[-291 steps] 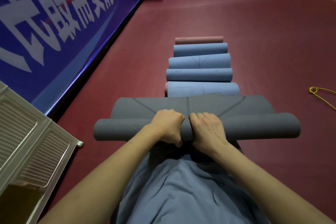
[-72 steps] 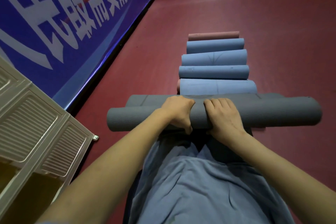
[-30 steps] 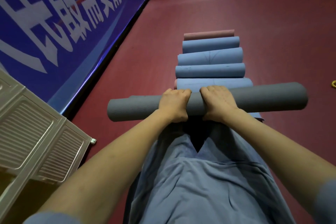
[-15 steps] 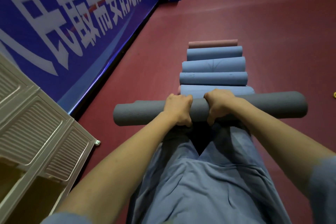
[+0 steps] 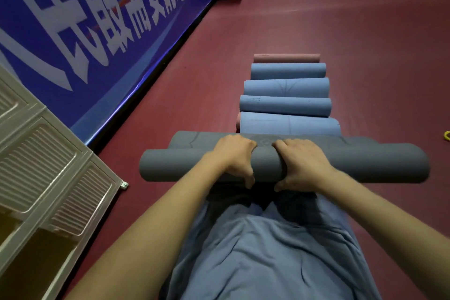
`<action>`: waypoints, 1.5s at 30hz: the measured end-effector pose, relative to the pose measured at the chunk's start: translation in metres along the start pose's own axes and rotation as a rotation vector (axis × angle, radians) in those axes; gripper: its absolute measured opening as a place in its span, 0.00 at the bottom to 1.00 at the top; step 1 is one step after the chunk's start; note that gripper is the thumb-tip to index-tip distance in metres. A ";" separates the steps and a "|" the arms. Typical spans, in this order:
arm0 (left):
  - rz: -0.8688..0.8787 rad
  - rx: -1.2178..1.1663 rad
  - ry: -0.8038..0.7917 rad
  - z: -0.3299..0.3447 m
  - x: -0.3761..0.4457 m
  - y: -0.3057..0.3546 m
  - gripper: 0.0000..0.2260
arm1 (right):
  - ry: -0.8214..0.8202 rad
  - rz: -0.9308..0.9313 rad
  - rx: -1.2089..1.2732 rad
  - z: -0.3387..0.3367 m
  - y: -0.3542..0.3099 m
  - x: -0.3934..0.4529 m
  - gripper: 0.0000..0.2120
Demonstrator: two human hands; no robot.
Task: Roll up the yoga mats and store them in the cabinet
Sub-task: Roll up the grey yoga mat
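Observation:
A thick grey yoga mat roll (image 5: 365,165) lies crosswise in front of my knees. My left hand (image 5: 233,161) and my right hand (image 5: 302,168) grip its middle side by side, fingers over the top and thumbs underneath. Just beyond the roll a short strip of flat grey mat (image 5: 194,140) shows. Farther out, several rolled blue mats (image 5: 287,105) lie in a row on the floor, with a rolled pink mat (image 5: 286,58) at the far end. The white cabinet (image 5: 48,165) stands at my left with its slatted door open.
A blue banner wall (image 5: 97,19) runs along the left side of the dark red floor (image 5: 365,44). A yellow cord (image 5: 446,135) lies at the right edge. My grey-blue trousers (image 5: 267,251) fill the bottom of the view.
The grey roll, held up in front of the blue mats half a second ago, now sits lower with a flat grey strip showing beyond it. Both hands keep their grip.

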State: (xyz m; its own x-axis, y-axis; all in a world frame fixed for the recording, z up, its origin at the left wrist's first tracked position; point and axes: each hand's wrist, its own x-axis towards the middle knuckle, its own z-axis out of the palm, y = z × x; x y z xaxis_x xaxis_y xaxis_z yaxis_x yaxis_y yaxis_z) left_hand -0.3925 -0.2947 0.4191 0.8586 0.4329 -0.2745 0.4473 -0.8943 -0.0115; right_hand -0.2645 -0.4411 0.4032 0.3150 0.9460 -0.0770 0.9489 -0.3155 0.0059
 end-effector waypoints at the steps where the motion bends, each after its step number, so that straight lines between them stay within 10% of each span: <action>1: 0.001 -0.029 -0.040 -0.008 0.007 -0.001 0.32 | 0.045 0.003 -0.032 0.006 0.001 0.000 0.45; 13: 0.000 0.037 0.360 0.045 0.005 0.003 0.51 | -0.205 0.061 -0.014 -0.017 0.007 0.040 0.42; 20: -0.009 0.050 0.130 0.001 0.022 -0.015 0.36 | 0.159 0.012 -0.025 0.018 0.002 0.034 0.37; 28: -0.018 0.050 0.327 0.032 0.025 0.003 0.52 | -0.179 0.063 0.016 -0.020 0.018 0.057 0.39; 38: -0.052 0.014 0.093 -0.013 0.039 -0.016 0.35 | 0.066 0.053 -0.083 0.005 0.011 0.060 0.38; 45: -0.032 0.056 0.344 0.023 0.036 -0.003 0.52 | -0.178 0.073 0.012 -0.022 0.023 0.073 0.38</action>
State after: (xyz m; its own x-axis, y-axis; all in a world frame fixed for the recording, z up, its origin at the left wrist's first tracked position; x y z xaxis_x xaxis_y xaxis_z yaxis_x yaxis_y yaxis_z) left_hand -0.3682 -0.2788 0.3875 0.8828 0.4649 0.0667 0.4690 -0.8804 -0.0706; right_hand -0.2195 -0.3772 0.4193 0.3735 0.8929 -0.2515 0.9231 -0.3846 0.0057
